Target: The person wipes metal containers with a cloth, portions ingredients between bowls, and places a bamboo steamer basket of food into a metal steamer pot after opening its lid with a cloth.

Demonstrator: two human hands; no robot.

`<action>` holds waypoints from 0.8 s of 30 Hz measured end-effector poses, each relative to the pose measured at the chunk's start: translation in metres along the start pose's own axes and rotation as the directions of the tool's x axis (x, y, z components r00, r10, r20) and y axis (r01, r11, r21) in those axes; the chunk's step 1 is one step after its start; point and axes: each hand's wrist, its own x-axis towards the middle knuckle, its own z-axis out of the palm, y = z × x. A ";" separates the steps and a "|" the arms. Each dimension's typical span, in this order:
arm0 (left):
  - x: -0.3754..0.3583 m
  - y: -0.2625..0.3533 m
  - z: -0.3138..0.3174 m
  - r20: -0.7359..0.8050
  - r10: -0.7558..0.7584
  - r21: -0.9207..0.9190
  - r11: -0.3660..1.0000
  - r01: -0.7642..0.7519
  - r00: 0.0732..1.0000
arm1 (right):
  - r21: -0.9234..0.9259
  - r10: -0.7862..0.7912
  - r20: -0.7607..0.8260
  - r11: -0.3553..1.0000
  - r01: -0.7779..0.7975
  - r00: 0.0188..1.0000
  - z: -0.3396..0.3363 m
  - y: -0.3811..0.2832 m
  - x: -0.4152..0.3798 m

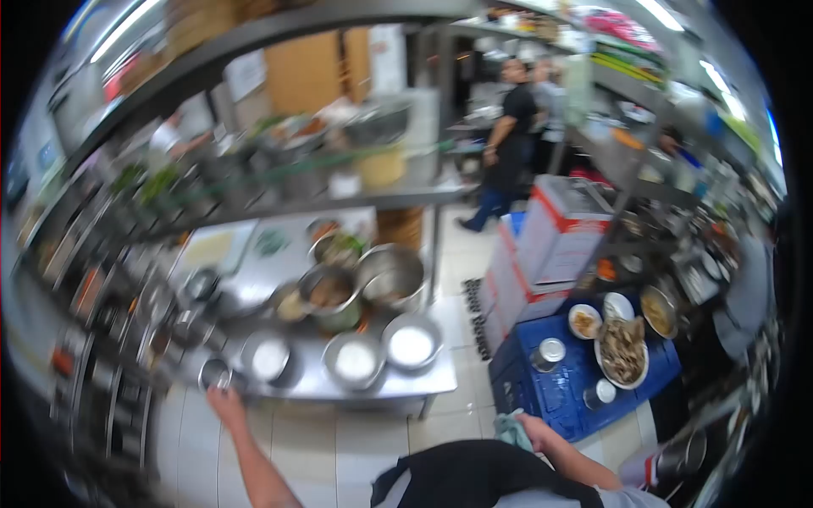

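Note:
At the near left edge of the steel table, my left hand (223,398) is closed on the rim of a small metal bowl (213,372). To its right stand metal bowls of white contents: one bowl (269,357), a second bowl (355,361) and a third bowl (412,341). My right hand (533,432) is closed around a crumpled green cloth (511,429), low in front of my body and beside the blue container (555,406). The view is somewhat blurred, so the fingers do not show sharply.
A big steel pot (390,275) and a pot of brown food (329,296) stand farther back on the steel table (436,372). The blue container bears a bowl of brownish pieces (622,351) and cans. Stacked boxes (563,229) flank the aisle, where a person (508,135) stands.

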 end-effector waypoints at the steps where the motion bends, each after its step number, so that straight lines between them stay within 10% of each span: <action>1: 0.008 0.001 0.003 0.066 0.065 -0.014 0.998 -0.064 0.996 | -0.056 0.026 -0.067 0.998 -0.030 0.997 -0.012 0.010 0.009; 7: 0.009 0.032 0.006 -0.014 0.051 -0.225 0.973 -0.053 0.999 | -0.369 -0.046 -0.279 0.927 -0.064 0.959 -0.082 0.065 0.002; 9: -0.012 0.021 0.013 -0.156 -0.118 -0.229 0.970 0.081 0.981 | -0.764 -0.303 -0.373 0.637 -0.105 0.877 -0.099 0.083 -0.025; 12: -0.060 -0.032 0.027 0.335 -0.256 0.331 0.933 0.141 0.907 | -0.803 -0.148 -0.419 0.521 -0.289 0.896 -0.148 0.120 -0.011; 13: -0.110 -0.035 0.035 0.401 -0.283 0.051 0.956 0.287 0.871 | -0.800 -0.138 -0.417 0.525 -0.290 0.898 -0.161 0.128 -0.010; 15: -0.208 -0.011 0.045 0.834 -0.221 0.322 0.939 -0.121 0.506 | -0.797 -0.098 -0.408 0.523 -0.302 0.908 -0.189 0.152 0.007; 19: -0.374 0.078 0.083 0.882 0.253 -0.414 0.817 -0.400 -0.397 | -0.503 0.006 -0.432 0.828 -0.247 0.902 -0.234 0.173 0.036; 21: -0.427 0.133 0.127 0.839 0.291 -0.500 0.745 -0.441 -0.460 | -0.129 0.190 -0.385 0.958 -0.257 0.903 -0.244 0.148 0.029; 24: -0.493 0.256 0.191 0.925 0.153 -0.331 0.776 -0.537 -0.349 | -0.374 0.036 -0.444 0.900 -0.222 0.895 -0.268 0.104 -0.006</action>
